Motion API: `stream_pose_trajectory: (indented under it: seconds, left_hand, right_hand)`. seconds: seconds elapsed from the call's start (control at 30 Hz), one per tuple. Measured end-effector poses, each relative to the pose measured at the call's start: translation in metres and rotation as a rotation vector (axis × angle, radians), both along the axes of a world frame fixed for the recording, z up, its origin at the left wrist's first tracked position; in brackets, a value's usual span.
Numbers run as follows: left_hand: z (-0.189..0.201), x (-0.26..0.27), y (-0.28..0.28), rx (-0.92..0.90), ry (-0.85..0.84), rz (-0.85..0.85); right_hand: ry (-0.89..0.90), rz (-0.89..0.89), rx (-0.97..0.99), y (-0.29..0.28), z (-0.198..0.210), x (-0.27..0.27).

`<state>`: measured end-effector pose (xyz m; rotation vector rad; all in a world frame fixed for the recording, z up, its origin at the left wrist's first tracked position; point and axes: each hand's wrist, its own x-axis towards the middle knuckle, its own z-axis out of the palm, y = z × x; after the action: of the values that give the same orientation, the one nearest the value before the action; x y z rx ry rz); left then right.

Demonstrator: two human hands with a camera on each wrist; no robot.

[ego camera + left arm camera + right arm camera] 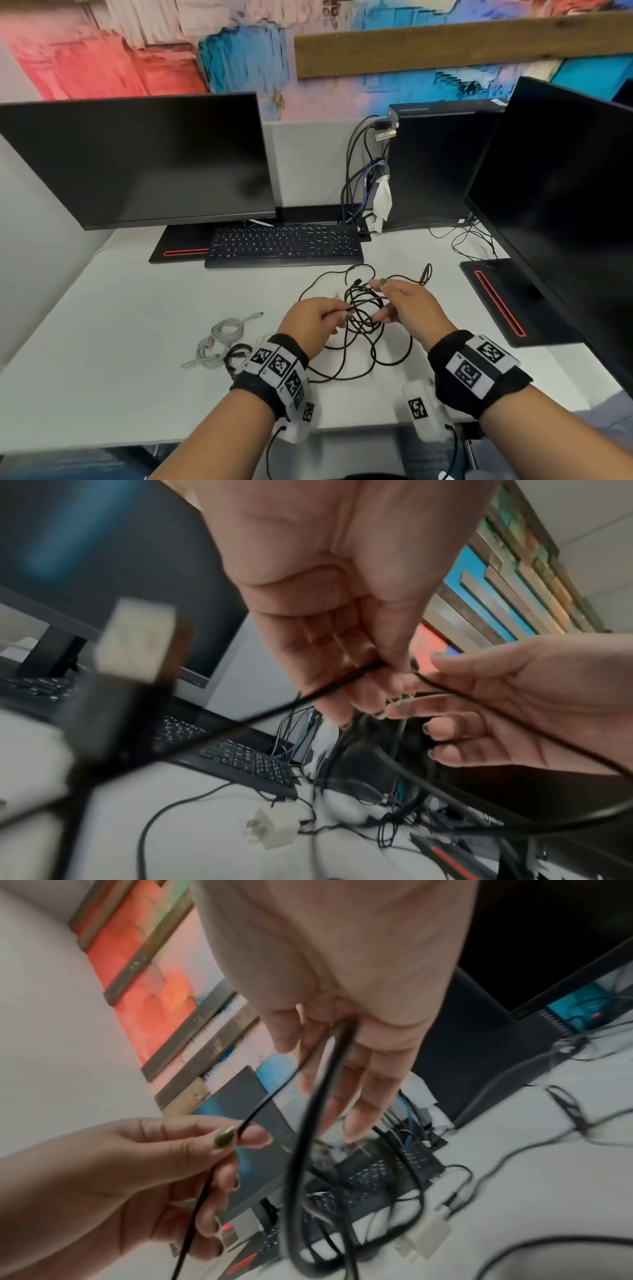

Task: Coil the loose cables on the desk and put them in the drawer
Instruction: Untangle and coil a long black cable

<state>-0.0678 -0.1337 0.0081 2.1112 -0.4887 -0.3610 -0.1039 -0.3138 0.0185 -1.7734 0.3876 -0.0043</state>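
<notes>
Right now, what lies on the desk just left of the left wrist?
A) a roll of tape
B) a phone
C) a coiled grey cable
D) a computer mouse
C: a coiled grey cable rests on the desk beside the left hand, which pinches the black cable.

A white desk point(120, 342) fills the near ground, closed off at the far side by a pale grey partition point(308, 161). Above it the wall point(102, 51) carries a painted mural in red, pink and blue blocks, crossed on the right by a horizontal wooden plank point(445, 44). A plain white wall point(34, 222) closes the left side. The light is even and soft, with faint shadows.
</notes>
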Motion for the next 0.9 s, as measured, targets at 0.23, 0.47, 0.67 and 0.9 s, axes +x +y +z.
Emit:
stream_pose_trajectory:
  seconds: [0.23,0.47,0.67,0.9]
  left_hand:
    - [0.019,0.003,0.013,-0.168,0.041,0.083]
    - [0.002,0.007,0.036,0.131,-0.032,0.024]
    - [-0.014,0.009,0.045,0.059,-0.103,0.262]
    - [0.019,-0.001,0.017,0.101,-0.542,0.183]
  right_hand:
    - [-0.142,0.163,-0.285,0.016,0.025,0.004]
    - [-0.273,-0.030,-0.178,0.005,0.039,0.015]
    - [-0.305,-0.089,0.031,0.001,0.050,0.016]
    - [-0.249,0.002,0.282,0.010,0.048,0.017]
